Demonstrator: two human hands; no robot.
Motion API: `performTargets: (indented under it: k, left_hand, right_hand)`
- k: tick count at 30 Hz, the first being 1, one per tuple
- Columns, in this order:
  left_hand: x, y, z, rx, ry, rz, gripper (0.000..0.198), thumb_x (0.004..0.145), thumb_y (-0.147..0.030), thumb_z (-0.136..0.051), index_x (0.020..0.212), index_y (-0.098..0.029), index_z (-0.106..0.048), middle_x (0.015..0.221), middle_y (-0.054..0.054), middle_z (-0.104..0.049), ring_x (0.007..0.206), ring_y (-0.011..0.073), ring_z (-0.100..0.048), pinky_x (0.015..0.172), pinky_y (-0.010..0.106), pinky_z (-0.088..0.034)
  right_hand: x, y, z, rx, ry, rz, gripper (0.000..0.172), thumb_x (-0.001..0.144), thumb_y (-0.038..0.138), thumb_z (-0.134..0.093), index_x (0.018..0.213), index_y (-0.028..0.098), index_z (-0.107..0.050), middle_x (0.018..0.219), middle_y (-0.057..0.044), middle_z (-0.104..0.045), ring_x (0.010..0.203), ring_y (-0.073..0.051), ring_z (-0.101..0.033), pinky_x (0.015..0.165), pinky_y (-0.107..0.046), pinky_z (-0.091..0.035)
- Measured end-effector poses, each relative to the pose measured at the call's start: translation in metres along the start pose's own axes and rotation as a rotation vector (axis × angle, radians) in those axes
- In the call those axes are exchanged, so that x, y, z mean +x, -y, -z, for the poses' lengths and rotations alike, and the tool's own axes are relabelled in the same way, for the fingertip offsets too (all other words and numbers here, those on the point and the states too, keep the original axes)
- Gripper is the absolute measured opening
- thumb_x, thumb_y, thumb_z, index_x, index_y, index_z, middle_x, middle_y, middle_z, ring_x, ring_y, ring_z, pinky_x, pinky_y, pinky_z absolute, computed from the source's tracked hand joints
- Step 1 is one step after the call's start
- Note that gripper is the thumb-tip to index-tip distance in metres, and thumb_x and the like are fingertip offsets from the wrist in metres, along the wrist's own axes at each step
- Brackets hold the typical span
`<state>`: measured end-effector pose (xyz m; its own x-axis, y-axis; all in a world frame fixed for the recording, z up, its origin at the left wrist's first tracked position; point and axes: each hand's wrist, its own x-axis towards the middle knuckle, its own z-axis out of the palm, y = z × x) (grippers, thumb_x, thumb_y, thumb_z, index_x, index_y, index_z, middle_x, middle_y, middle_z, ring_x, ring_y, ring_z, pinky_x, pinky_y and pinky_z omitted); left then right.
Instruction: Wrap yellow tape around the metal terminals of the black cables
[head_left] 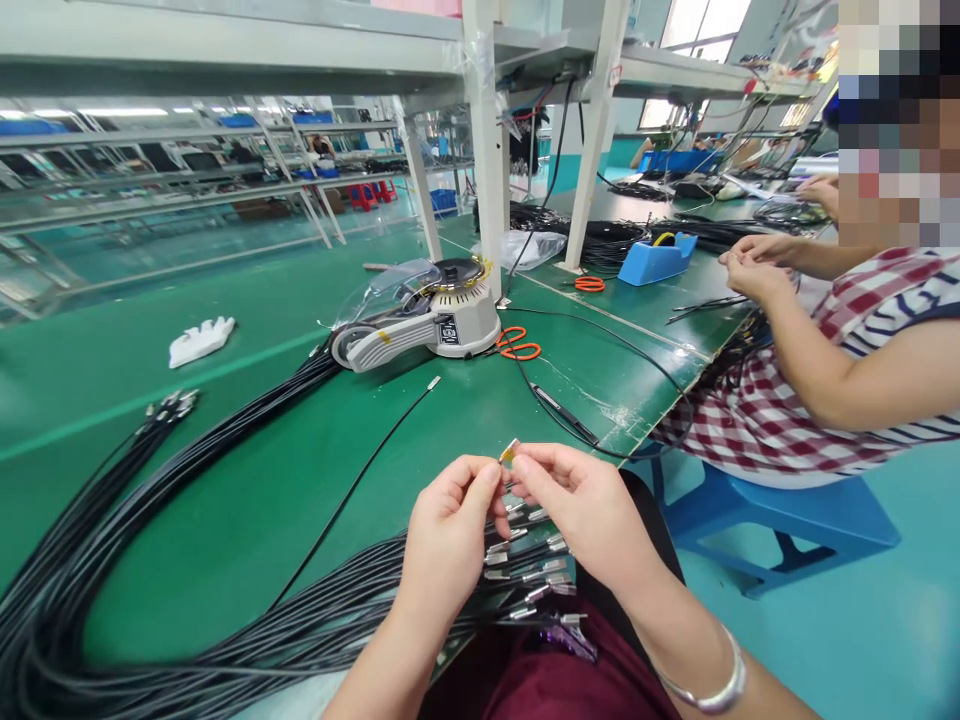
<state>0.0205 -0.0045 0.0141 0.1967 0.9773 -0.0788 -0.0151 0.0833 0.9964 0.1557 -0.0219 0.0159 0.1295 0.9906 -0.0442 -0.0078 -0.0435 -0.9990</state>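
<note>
My left hand [450,530] and my right hand [589,510] meet over the table's near edge, thumbs and fingertips pinched together. Between them is a small metal cable connector [514,446] with a yellow piece, seemingly tape, on it. My left fingertips grip its lower left end, and the right thumb and fingers close on it from the right. Its cable is mostly hidden by the hands. Below them, a bundle of black cables [345,590] lies with several silver connectors at its ends. A single black cable [367,465] points away, left of my hands.
A grey tape dispenser [469,325] stands ahead, orange-handled scissors [525,345] beside it. A black pen-like cutter [562,413] lies nearer. More cables [217,420] loop at left, by a white glove [201,340]. A co-worker [810,370] sits right on a blue stool [787,520].
</note>
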Motion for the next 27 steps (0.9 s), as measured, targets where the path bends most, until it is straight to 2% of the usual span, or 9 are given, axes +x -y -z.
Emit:
performTargets:
  k: [2, 4, 9, 12, 16, 21, 27]
  left_hand:
    - [-0.001, -0.002, -0.001, 0.009, -0.043, -0.01, 0.023, 0.084, -0.036, -0.055, 0.074, -0.016, -0.058, 0.057, -0.005, -0.053, 0.046, 0.0085, -0.052, 0.052, 0.022, -0.042]
    - [-0.002, -0.003, -0.001, 0.0, -0.081, -0.016, 0.023, 0.084, -0.037, -0.054, 0.075, -0.016, -0.057, 0.056, -0.005, -0.052, 0.046, 0.0084, -0.052, 0.052, 0.022, -0.042]
    - [-0.004, -0.006, -0.001, 0.028, -0.121, -0.027, 0.024, 0.084, -0.039, -0.055, 0.075, -0.016, -0.057, 0.057, -0.005, -0.053, 0.046, 0.0085, -0.053, 0.053, 0.022, -0.042]
    - [-0.006, -0.008, -0.002, 0.05, -0.128, -0.04, 0.025, 0.083, -0.039, -0.056, 0.074, -0.016, -0.056, 0.057, -0.005, -0.052, 0.048, 0.0086, -0.052, 0.054, 0.022, -0.042]
    - [-0.007, -0.009, -0.002, 0.062, -0.124, -0.045, 0.025, 0.083, -0.038, -0.056, 0.073, -0.016, -0.056, 0.056, -0.006, -0.052, 0.047, 0.0088, -0.052, 0.054, 0.022, -0.042]
    - [-0.005, -0.006, 0.0, -0.035, -0.087, -0.022, 0.024, 0.083, -0.037, -0.057, 0.074, -0.015, -0.058, 0.058, -0.004, -0.053, 0.049, 0.0092, -0.053, 0.054, 0.022, -0.043]
    - [-0.002, -0.007, 0.004, -0.224, 0.033, 0.038, 0.025, 0.081, -0.035, -0.059, 0.069, -0.014, -0.058, 0.057, -0.002, -0.053, 0.051, 0.0099, -0.051, 0.054, 0.023, -0.042]
  right_hand:
    - [-0.002, -0.002, 0.002, 0.049, -0.008, -0.032, 0.038, 0.08, 0.042, -0.063, 0.106, 0.014, -0.065, 0.088, -0.008, -0.072, 0.075, -0.018, -0.067, 0.073, -0.033, -0.054]
    - [-0.004, -0.003, 0.004, 0.102, -0.019, -0.058, 0.045, 0.081, 0.044, -0.061, 0.114, 0.013, -0.059, 0.086, -0.007, -0.071, 0.072, -0.016, -0.067, 0.07, -0.031, -0.055]
    - [-0.002, 0.002, -0.003, 0.112, -0.023, -0.042, 0.036, 0.076, 0.045, -0.066, 0.095, 0.015, -0.063, 0.085, -0.005, -0.068, 0.07, -0.014, -0.063, 0.067, -0.027, -0.053]
    - [0.001, 0.006, -0.012, 0.122, -0.006, -0.021, 0.031, 0.074, 0.042, -0.069, 0.086, 0.016, -0.061, 0.075, -0.002, -0.066, 0.066, -0.013, -0.061, 0.063, -0.026, -0.051]
    - [0.004, 0.007, -0.018, 0.125, -0.008, -0.014, 0.018, 0.077, 0.034, -0.065, 0.077, 0.016, -0.06, 0.065, 0.0, -0.064, 0.059, -0.013, -0.061, 0.059, -0.025, -0.05]
    - [0.002, 0.004, -0.016, 0.144, -0.003, 0.024, 0.015, 0.08, 0.031, -0.062, 0.076, 0.017, -0.06, 0.065, 0.001, -0.064, 0.057, -0.012, -0.06, 0.057, -0.024, -0.05]
    - [0.004, 0.0, -0.015, 0.169, 0.042, 0.083, 0.015, 0.081, 0.031, -0.062, 0.076, 0.017, -0.061, 0.066, 0.001, -0.065, 0.056, -0.012, -0.06, 0.055, -0.025, -0.051]
